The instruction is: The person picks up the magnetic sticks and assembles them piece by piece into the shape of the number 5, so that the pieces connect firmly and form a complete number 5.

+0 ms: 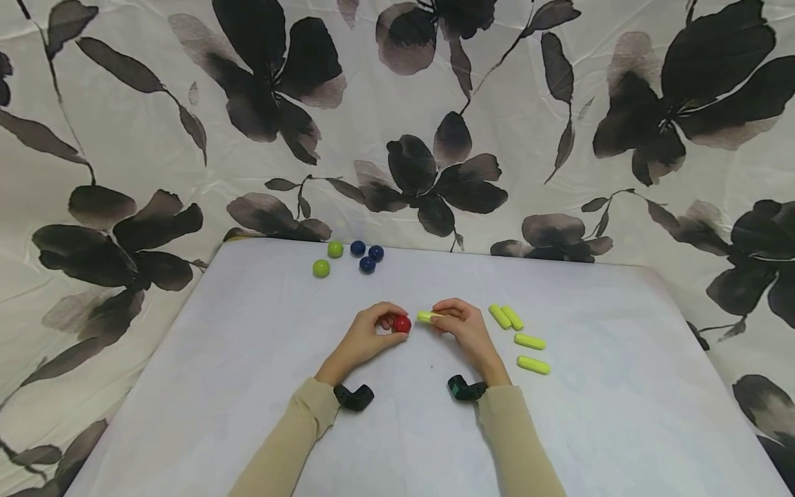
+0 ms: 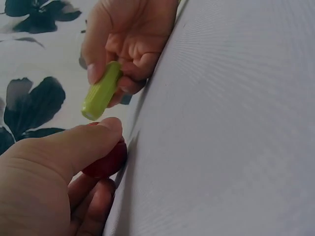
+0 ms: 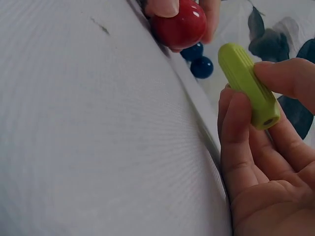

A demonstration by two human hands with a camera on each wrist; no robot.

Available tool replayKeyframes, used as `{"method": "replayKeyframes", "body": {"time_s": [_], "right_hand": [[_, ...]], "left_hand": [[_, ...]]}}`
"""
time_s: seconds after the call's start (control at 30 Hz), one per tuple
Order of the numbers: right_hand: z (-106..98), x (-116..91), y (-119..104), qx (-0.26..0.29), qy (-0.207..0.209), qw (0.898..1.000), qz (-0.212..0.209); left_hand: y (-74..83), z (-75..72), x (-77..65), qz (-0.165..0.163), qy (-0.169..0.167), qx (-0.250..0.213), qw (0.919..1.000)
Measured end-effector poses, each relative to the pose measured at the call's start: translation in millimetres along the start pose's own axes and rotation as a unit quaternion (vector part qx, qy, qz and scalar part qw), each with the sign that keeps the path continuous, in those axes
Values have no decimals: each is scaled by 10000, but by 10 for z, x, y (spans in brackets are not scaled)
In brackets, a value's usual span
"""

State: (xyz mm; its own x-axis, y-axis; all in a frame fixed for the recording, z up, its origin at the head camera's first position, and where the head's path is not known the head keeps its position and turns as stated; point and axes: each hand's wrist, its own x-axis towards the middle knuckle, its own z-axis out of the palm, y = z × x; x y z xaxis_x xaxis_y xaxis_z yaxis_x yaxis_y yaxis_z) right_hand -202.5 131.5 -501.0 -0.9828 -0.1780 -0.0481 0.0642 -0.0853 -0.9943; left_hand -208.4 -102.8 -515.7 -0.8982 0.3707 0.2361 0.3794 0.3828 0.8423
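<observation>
Near the middle of the table, my left hand point(image 1: 366, 338) holds a glossy red ball point(image 1: 402, 324) between thumb and fingers, close over the white surface. Facing it, my right hand point(image 1: 464, 328) pinches a short yellow-green rod point(image 3: 248, 86) with ribbed sides and a small dark spot in its end. The rod's free end point(image 2: 90, 114) points toward the red ball, and a small gap shows between them in the head view. In the left wrist view the thumb covers part of the ball point(image 2: 106, 162).
To the right of my right hand lie several more yellow-green rods point(image 1: 530, 341). At the far edge of the white table point(image 1: 248, 310) sit two green balls point(image 1: 321, 268) and three blue balls point(image 1: 367, 265). Behind hangs a flower-patterned cloth point(image 1: 348, 124).
</observation>
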Motion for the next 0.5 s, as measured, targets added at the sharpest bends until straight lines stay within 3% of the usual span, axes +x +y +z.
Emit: {"method": "replayKeyframes", "body": {"time_s": [0.27, 0.5], "right_hand": [[17, -5, -11, -179, -127, 9998, -8], [17, 10, 13, -735, -350, 9967, -62]], "left_hand": [[-12, -1, -3, 244, -50, 30, 9997], [-7, 3, 5, 317, -35, -48, 9995]]}}
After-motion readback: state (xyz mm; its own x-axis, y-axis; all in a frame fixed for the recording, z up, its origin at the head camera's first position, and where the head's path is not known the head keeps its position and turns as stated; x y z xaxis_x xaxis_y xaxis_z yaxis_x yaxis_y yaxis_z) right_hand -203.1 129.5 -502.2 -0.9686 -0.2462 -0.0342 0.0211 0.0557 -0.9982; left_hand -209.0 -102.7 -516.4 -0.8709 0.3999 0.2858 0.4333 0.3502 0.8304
